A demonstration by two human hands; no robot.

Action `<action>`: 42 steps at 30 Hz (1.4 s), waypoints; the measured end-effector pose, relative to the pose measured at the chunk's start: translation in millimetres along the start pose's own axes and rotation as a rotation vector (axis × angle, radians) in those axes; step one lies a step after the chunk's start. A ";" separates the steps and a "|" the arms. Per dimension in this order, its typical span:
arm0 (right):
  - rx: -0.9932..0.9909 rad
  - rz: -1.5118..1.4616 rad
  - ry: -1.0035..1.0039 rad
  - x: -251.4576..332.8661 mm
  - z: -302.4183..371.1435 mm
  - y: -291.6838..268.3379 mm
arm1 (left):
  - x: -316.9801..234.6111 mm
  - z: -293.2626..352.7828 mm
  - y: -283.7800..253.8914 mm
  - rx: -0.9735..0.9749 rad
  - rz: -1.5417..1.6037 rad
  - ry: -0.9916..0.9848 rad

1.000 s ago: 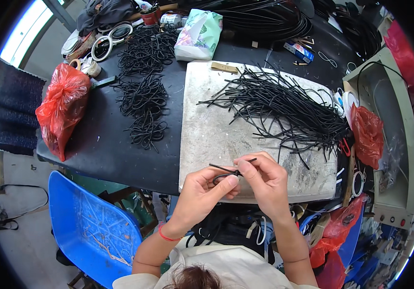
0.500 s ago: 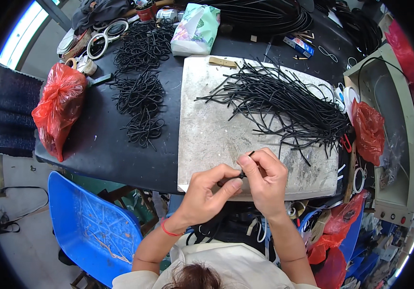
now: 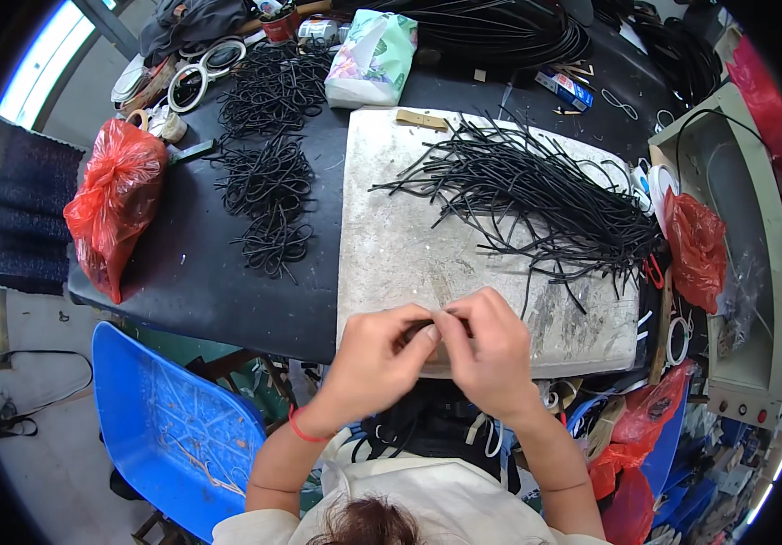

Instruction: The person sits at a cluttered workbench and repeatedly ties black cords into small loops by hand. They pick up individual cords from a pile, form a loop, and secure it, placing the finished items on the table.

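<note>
Above the near edge of the pale worn board [image 3: 391,254], my left hand [image 3: 379,358] and my right hand [image 3: 489,352] meet with thumbs and fingertips pinched together. Between them is a short black cord, mostly hidden by my fingers now and plainer half a second ago. Beyond my hands, a loose heap of straight black cords [image 3: 536,195] spreads over the board's far right part. To the left, knotted or looped black cords [image 3: 268,173] lie in a long pile on the dark table [image 3: 227,295].
A tied red plastic bag [image 3: 116,200] sits at the table's left edge. A floral tissue pack [image 3: 373,59] stands behind the board, near a small wooden piece [image 3: 422,119]. At lower left is a blue plastic chair [image 3: 177,418]; a beige metal cabinet [image 3: 727,272] stands at right.
My hands have drawn closer together, the right one shifting a little left. The cord end that stuck up past my right fingers no longer shows.
</note>
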State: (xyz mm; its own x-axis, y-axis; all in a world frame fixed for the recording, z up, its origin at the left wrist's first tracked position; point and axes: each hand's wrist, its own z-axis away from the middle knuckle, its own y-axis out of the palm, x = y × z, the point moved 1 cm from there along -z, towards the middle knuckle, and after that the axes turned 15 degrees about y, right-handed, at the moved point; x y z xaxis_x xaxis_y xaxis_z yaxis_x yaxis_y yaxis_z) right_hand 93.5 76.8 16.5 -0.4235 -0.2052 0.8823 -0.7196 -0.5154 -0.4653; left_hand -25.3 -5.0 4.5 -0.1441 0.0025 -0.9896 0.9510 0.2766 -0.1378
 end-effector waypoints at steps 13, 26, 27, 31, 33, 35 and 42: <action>0.340 -0.724 0.543 -24.0 -7.7 -7.7 | -1.2 -7.5 -18.3 -0.011 0.648 -0.218; -0.468 0.409 -0.201 -20.2 -36.1 -23.9 | 12.9 -2.9 -75.3 -0.697 -1.003 0.336; -0.469 0.465 -0.237 -28.4 -42.4 -25.2 | 6.0 -4.6 -70.8 -0.681 -1.001 0.379; -0.468 0.556 -0.394 -15.7 -34.0 -24.9 | -12.7 -10.6 -29.3 -0.368 -0.830 0.563; -0.371 0.528 -0.472 -7.6 -22.5 -21.3 | -11.9 -16.1 -11.3 -0.221 -0.748 0.594; -0.340 0.475 -0.496 -4.1 -15.7 -20.1 | -9.1 -16.0 -6.5 -0.133 -0.615 0.537; -0.413 0.286 -0.338 1.3 -20.9 -31.0 | -3.2 -1.1 -13.9 -0.118 0.361 -0.108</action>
State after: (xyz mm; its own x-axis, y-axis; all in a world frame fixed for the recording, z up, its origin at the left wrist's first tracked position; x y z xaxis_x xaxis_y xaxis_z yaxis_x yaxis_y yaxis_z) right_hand 103.7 109.9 30.6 -0.4823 -0.5759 0.6601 -0.7856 -0.0490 -0.6168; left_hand -38.3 -7.8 9.5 0.2290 0.0205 -0.9732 0.8964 0.3853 0.2190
